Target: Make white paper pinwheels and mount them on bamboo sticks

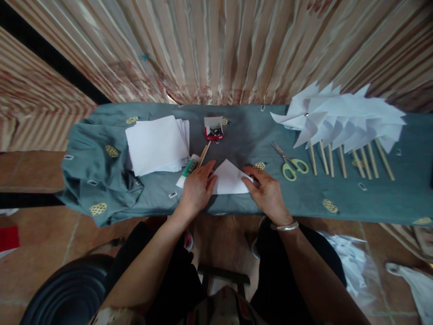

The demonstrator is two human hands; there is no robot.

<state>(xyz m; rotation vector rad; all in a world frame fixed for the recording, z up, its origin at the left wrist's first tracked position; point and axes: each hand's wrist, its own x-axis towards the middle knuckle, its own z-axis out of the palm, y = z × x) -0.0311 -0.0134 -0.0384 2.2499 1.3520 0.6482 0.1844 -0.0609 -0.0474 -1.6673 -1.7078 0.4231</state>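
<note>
A white sheet of paper (229, 179), folded into a triangle with its peak pointing away from me, lies near the front edge of the cloth-covered table. My left hand (199, 188) holds its left corner, partly hiding it. At the opposite corner, my right hand (267, 192) pinches the paper between thumb and fingers. Just beyond my left hand are a green and white glue stick (190, 166) and a few thin wooden sticks (204, 154). Green-handled scissors (291, 164) lie with blades parted, right of the paper.
A stack of white paper (157, 146) lies left. A small red box (214, 133) of metal pins stands at the back. Several white paper pinwheels (341, 119) on wooden sticks overlap at right. Below are a black round stool (72, 293) and a clear plastic bag (352, 266) with white scraps.
</note>
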